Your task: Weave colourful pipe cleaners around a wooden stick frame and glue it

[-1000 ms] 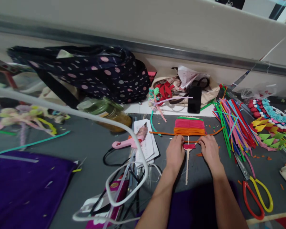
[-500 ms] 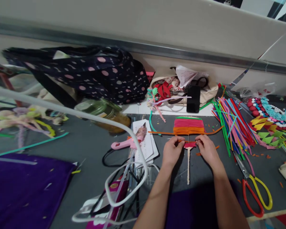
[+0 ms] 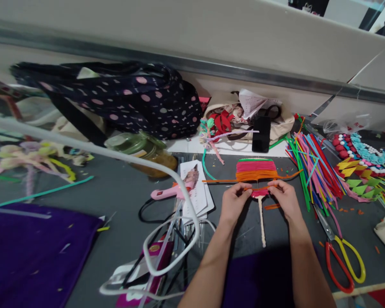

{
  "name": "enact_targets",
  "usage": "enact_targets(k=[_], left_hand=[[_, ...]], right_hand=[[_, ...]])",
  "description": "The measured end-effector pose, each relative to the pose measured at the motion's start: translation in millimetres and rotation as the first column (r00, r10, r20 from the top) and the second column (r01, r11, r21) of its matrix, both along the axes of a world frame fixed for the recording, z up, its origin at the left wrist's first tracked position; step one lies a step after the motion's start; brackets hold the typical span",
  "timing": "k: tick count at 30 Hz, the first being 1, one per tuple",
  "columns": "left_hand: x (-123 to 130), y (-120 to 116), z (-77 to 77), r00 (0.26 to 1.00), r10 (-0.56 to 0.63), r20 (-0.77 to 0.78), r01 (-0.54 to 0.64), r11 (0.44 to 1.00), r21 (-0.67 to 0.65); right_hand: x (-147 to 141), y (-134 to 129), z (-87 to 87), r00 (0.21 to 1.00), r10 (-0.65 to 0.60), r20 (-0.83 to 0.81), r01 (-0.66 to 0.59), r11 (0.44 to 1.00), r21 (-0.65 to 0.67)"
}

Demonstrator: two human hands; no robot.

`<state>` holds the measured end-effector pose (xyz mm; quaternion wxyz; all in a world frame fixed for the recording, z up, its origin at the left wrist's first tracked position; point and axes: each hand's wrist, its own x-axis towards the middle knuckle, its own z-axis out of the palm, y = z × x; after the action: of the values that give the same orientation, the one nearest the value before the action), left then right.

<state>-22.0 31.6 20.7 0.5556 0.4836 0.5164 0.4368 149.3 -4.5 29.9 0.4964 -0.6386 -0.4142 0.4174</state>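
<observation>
Between my two hands lies a small pink and orange piece [image 3: 259,193] with a cream stem [image 3: 262,222] hanging toward me. My left hand [image 3: 233,203] pinches its left end, thumb and fingers together. On the opposite end, the fingers of my right hand [image 3: 282,196] are closed in the same way. Just beyond sits a flat panel of pink and orange strips [image 3: 256,169] with a green top edge; long orange strips stick out on both sides. A thin wire shows between the panel and the small piece.
Red-and-yellow-handled scissors [image 3: 347,261] and a heap of coloured strips [image 3: 317,167] are at right. A pink glue gun [image 3: 168,192] rests on papers [image 3: 197,201] at left, near a white cable [image 3: 154,164] and a green-lidded jar [image 3: 154,158]. A phone [image 3: 261,134] stands behind.
The small piece, its stem and both hands have shifted slightly right, and the stem now slants. The view has moved a little too.
</observation>
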Motion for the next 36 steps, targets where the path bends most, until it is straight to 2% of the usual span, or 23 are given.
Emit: enact_targets(k=[2, 4, 6, 10, 16, 20, 25, 31, 36], left_hand=[[0.0, -0.3, 3.9, 0.998, 0.014, 0.064, -0.011, 0.999, -0.046], [0.2, -0.6, 6.7, 0.993, 0.022, 0.119, -0.011, 0.996, -0.088], [0.9, -1.0, 7.4, 0.987, 0.030, 0.156, -0.012, 0.993, -0.117], [2.7, -1.4, 0.4, 0.991, 0.008, 0.135, 0.007, 0.994, -0.113], [3.3, -0.8, -12.6, 0.998, -0.050, -0.047, 0.053, 0.996, 0.065], [4.2, -1.4, -9.2, 0.991, -0.071, -0.112, 0.086, 0.987, 0.138], [9.4, -5.7, -2.6, 0.992, -0.068, -0.110, 0.084, 0.986, 0.144], [14.6, -13.5, 2.7, 0.976, 0.006, -0.216, 0.030, 0.986, 0.162], [16.3, -14.6, 2.3, 0.973, -0.017, -0.232, 0.057, 0.984, 0.167]], right_hand=[[-0.1, 0.6, 0.4, 0.989, -0.046, -0.139, 0.043, 0.999, -0.027], [-0.4, 1.1, 0.1, 0.978, -0.088, -0.190, 0.081, 0.996, -0.046], [-1.0, 1.6, -1.0, 0.979, -0.127, -0.162, 0.122, 0.992, -0.038], [-1.8, 2.5, -4.1, 0.987, -0.154, 0.037, 0.152, 0.987, 0.050], [-2.6, 2.2, -11.6, 0.962, -0.026, 0.271, 0.017, 0.999, 0.035], [-6.1, 1.7, -12.0, 0.929, 0.040, 0.368, -0.056, 0.998, 0.034], [-15.2, 0.3, -4.1, 0.833, 0.109, 0.543, -0.202, 0.973, 0.115], [-25.5, -1.6, 0.9, 0.843, 0.055, 0.536, -0.156, 0.977, 0.144], [-26.7, -1.7, 5.2, 0.823, 0.087, 0.562, -0.213, 0.963, 0.163]])
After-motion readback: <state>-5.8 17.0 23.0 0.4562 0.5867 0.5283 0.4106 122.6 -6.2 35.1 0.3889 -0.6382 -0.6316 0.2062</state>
